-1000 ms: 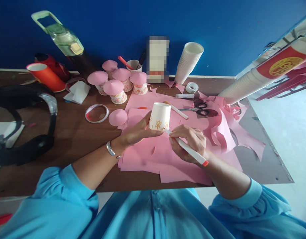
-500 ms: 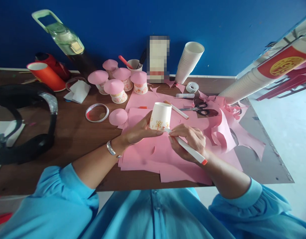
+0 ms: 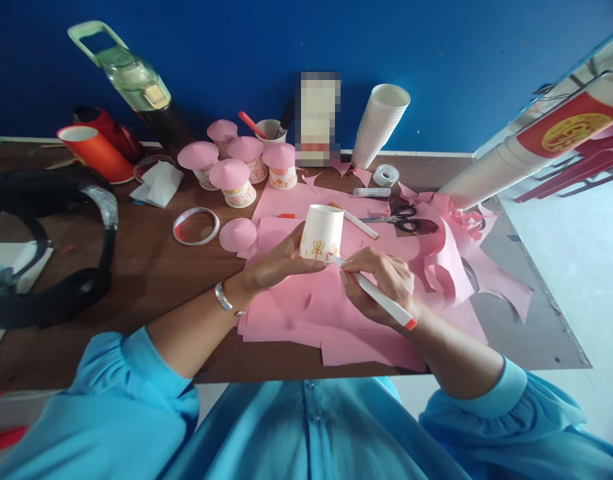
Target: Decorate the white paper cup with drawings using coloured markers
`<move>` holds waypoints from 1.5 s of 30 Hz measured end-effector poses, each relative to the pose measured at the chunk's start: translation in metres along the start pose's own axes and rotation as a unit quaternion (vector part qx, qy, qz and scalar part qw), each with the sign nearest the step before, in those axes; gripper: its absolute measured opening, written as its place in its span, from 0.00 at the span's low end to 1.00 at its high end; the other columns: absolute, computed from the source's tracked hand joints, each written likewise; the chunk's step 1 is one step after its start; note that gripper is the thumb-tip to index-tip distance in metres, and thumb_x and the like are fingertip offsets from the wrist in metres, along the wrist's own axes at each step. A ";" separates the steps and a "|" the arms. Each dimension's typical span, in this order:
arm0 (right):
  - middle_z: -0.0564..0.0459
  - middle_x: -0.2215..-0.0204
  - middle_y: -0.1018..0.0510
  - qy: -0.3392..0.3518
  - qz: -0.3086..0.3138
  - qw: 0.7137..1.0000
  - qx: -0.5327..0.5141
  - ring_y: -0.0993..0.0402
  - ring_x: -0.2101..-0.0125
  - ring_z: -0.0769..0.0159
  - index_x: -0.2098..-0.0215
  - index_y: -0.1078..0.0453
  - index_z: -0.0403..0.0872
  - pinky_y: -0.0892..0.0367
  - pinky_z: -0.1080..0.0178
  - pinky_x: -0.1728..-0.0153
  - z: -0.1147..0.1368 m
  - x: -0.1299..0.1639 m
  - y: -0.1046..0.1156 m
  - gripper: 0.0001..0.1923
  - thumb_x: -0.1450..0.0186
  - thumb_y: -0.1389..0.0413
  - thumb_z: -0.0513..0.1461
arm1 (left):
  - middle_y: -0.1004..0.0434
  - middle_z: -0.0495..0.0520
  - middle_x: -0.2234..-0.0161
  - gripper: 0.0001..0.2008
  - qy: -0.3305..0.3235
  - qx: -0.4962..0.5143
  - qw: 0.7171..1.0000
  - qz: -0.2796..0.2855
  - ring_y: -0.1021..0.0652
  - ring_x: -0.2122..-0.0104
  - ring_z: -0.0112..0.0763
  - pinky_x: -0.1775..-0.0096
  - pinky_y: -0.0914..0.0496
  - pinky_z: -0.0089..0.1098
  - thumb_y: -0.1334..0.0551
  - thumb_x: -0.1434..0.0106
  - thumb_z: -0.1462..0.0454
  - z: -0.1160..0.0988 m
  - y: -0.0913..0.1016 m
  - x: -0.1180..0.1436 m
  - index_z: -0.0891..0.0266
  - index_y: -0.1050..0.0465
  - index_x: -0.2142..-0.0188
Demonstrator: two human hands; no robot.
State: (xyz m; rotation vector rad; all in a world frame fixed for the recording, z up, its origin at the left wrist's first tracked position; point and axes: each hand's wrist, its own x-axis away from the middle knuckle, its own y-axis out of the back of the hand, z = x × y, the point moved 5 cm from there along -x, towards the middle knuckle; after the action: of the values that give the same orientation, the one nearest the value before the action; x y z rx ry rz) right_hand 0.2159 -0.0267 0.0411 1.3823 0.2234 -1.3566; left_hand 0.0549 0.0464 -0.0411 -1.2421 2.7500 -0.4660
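My left hand (image 3: 281, 259) grips a white paper cup (image 3: 325, 227), turned upside down, with its thumb along the lower rim. Yellow-orange flowers are drawn on the cup near that rim. In my right hand (image 3: 381, 283) is a white marker (image 3: 386, 303) with an orange end, its tip at the drawn band on the cup. Pink paper sheets (image 3: 286, 313) lie beneath both hands. Behind the cup rests a second white marker (image 3: 361, 225), beside black-handled scissors (image 3: 404, 219). A loose pink paper cone (image 3: 238, 235) sits left of the cup.
Several decorated cups with pink cone tops (image 3: 232, 175) stand at the back left. Farther back are a cup of pens (image 3: 271, 130) and stacked paper cups (image 3: 381, 123). A tape ring (image 3: 196, 227), a bottle (image 3: 136, 80) and a black ring-shaped object (image 3: 101, 267) occupy the left.
My right hand and its marker have shifted very slightly to the right along the cup's rim. The left hand keeps the cup in almost the same place.
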 end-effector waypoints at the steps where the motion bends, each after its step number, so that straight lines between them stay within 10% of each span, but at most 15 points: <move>1: 0.58 0.72 0.21 0.000 0.002 1.000 0.000 0.21 0.76 0.69 0.57 0.32 0.50 0.27 0.67 0.77 0.000 0.000 0.000 0.10 0.31 0.43 0.30 | 0.23 0.55 0.50 0.35 0.001 -0.001 1.000 -0.001 0.24 0.49 0.45 0.47 0.30 0.45 0.22 0.42 0.57 0.000 0.000 0.000 0.52 0.32 0.39; 45: 0.58 0.72 0.21 0.007 0.009 1.000 -0.017 0.21 0.76 0.70 0.57 0.32 0.50 0.27 0.68 0.75 0.005 -0.002 0.003 0.10 0.32 0.43 0.29 | 0.24 0.57 0.44 0.36 -0.005 -0.026 1.000 -0.008 0.25 0.43 0.49 0.44 0.29 0.46 0.22 0.42 0.57 0.000 0.002 0.000 0.52 0.33 0.38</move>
State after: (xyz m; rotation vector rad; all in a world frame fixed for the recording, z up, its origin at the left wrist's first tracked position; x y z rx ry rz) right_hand 0.2143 -0.0309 0.0453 1.3625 0.2405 -1.3232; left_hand 0.0538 0.0475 -0.0418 -1.2759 2.7637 -0.3903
